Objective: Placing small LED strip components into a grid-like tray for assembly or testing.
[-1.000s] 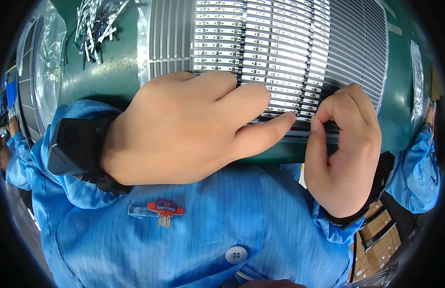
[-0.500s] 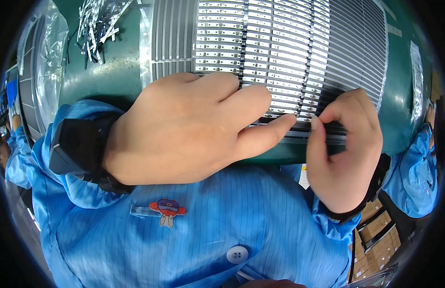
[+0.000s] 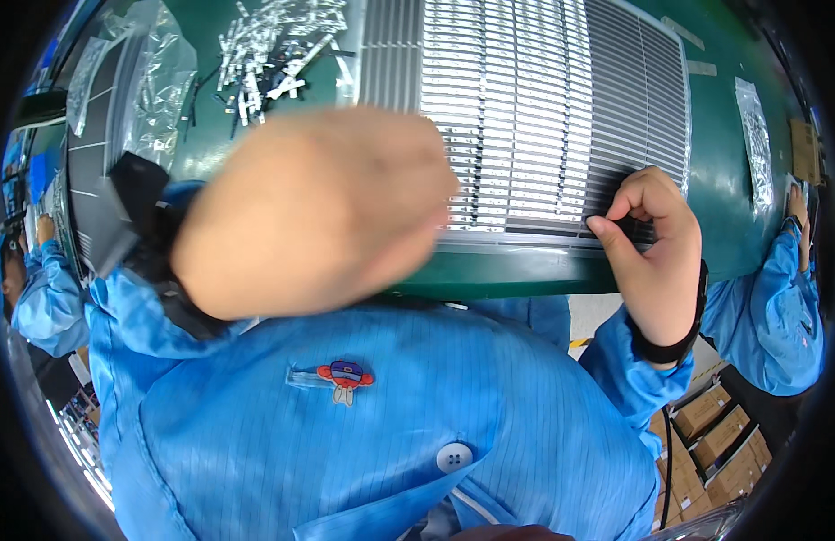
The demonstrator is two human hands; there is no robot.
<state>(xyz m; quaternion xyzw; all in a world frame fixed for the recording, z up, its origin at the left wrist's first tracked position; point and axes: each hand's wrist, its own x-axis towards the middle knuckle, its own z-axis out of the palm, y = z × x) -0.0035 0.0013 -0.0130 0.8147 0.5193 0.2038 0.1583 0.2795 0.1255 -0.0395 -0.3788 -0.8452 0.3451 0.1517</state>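
Observation:
A slotted panel lies on the table, with rows of white strips across its middle. The strips carry small metal parts. Over the panel's near left corner my left hand is smeared by motion, its fingers hidden or blurred. Whether it holds anything cannot be made out. At the panel's near right corner my right hand is closed in a pinch, thumb and forefinger tips close together just beside the strip ends. Anything between those tips is too small to name.
A loose heap of silver and black strip pieces lies at the far left, beside clear plastic film. A clear plastic bag lies at the right. Other people's blue sleeves show at both sides. Cardboard boxes stand below right.
My left hand has pulled back leftward off the strips, uncovering their near rows. My right hand keeps its pinch at the near right corner. The view has shifted, moving the panel within it.

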